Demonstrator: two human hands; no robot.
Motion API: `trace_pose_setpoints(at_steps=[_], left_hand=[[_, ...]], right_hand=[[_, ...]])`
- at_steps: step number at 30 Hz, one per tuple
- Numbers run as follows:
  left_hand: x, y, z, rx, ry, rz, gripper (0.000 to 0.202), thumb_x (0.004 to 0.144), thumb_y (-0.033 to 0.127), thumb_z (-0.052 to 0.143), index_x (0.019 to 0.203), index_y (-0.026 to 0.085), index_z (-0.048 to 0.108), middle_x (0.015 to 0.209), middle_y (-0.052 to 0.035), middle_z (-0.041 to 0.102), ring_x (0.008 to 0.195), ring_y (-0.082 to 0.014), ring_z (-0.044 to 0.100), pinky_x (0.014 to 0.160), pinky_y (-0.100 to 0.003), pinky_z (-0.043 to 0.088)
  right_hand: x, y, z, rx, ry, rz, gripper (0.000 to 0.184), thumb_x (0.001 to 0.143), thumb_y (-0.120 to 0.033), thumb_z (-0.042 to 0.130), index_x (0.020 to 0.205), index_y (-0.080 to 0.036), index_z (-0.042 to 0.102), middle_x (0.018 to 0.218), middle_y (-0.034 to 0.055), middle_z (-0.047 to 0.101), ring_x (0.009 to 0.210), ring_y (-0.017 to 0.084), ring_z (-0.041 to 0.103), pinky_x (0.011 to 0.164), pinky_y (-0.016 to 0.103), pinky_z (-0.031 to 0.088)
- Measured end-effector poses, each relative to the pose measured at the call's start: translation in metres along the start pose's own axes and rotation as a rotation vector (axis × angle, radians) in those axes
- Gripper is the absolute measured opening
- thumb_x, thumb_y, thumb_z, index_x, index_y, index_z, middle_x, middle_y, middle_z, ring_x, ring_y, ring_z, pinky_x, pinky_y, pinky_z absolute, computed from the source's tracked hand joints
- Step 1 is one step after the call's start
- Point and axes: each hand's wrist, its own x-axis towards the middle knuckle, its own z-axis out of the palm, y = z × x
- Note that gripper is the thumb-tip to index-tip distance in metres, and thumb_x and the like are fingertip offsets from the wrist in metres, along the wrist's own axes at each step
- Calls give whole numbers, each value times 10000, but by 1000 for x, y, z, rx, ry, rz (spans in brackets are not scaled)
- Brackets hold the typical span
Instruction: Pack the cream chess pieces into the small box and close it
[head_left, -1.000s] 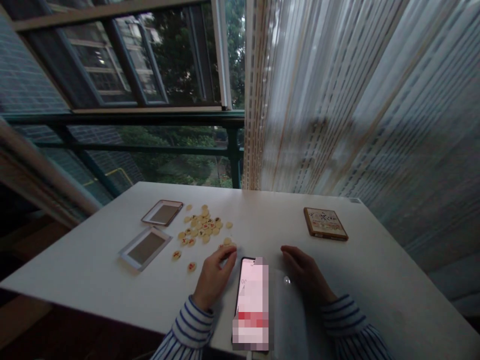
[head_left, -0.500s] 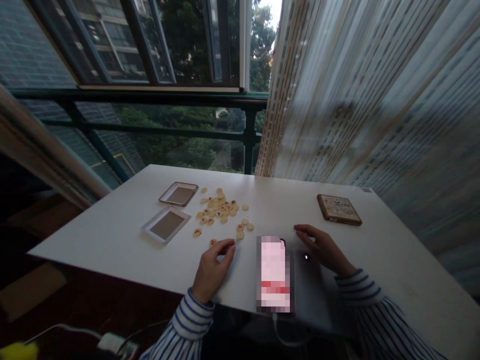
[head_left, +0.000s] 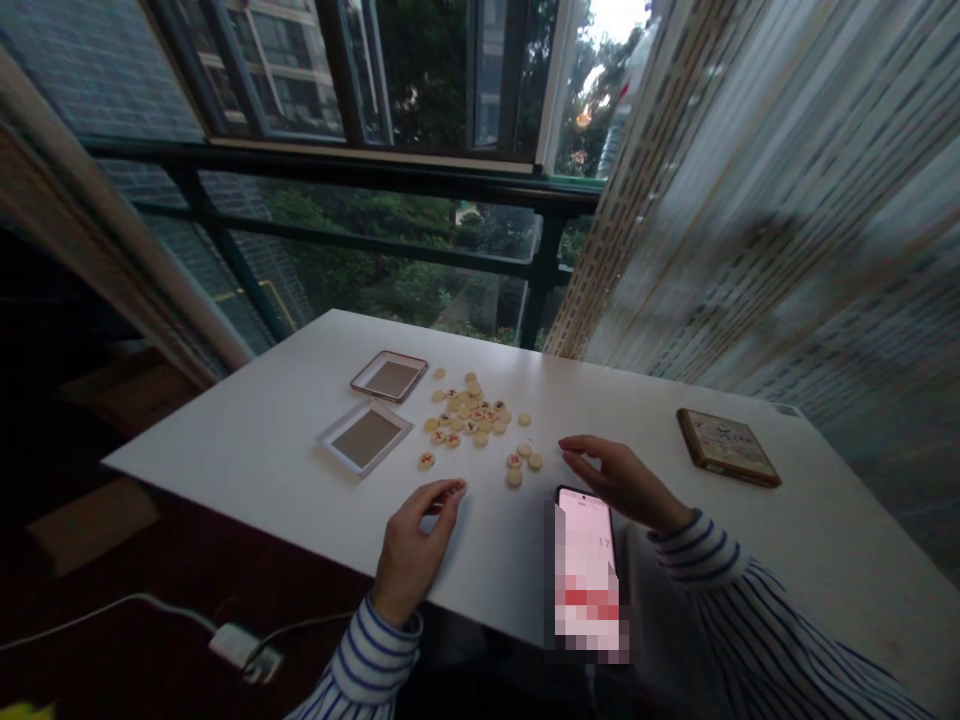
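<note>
My left hand (head_left: 415, 538) rests on the white table (head_left: 247, 460), its fingers curled over a small round game piece (head_left: 454, 488) at the fingertips. My right hand (head_left: 616, 482) hovers flat with fingers spread, just above a lit phone (head_left: 587, 560) and right of three loose pieces (head_left: 523, 462). A heap of several pale round pieces (head_left: 469, 414) with red and dark marks lies farther back.
Two shallow trays lie left of the heap, one clear-rimmed (head_left: 365, 438) and one brown-rimmed (head_left: 388, 376). A flat brown box (head_left: 726, 446) sits at the right. A striped curtain (head_left: 787, 200) hangs behind, a window railing (head_left: 360, 180) beyond. A cable and adapter (head_left: 244, 648) lie on the floor.
The view has swung left, so everything sits farther right. My right hand has reached forward and left, past the phone toward the loose pieces. My left hand stays by the near piece.
</note>
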Motion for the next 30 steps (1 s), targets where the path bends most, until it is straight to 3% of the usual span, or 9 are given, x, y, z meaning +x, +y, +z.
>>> trace_pose_setpoints(at_steps=[9,18,23,30], left_hand=[[2,-24,-28,64,211,-105,305,822,375,508,1041,178,586,1052,-87,623,913,-191,609,793,-338,515],[8,-44,-43,67,480,-154,378,808,387,520,1116,170,540,1176,-115,548,1061,-222,548,899,-373,468],[9,-63,-51,-63,518,-339,492,798,439,526,1202,164,471,1216,-154,532,1070,-237,558,922,-412,455],[16,-70,-58,-140,502,-402,477,814,398,521,1211,139,464,1243,-182,528,1112,-232,547,934,-371,456]], right_hand=[[46,-23,31,6,-192,-123,278,847,-313,437,1013,-196,626,930,70,688,818,189,637,704,307,494],[81,-55,64,-141,-350,-280,234,849,-264,424,943,-193,625,888,67,681,802,184,617,700,276,442],[107,-74,85,-167,-386,-291,222,854,-243,415,877,-186,628,830,54,678,743,163,609,638,244,397],[140,-90,108,-283,-394,-299,280,875,-257,358,834,-189,626,840,63,677,759,175,614,609,249,382]])
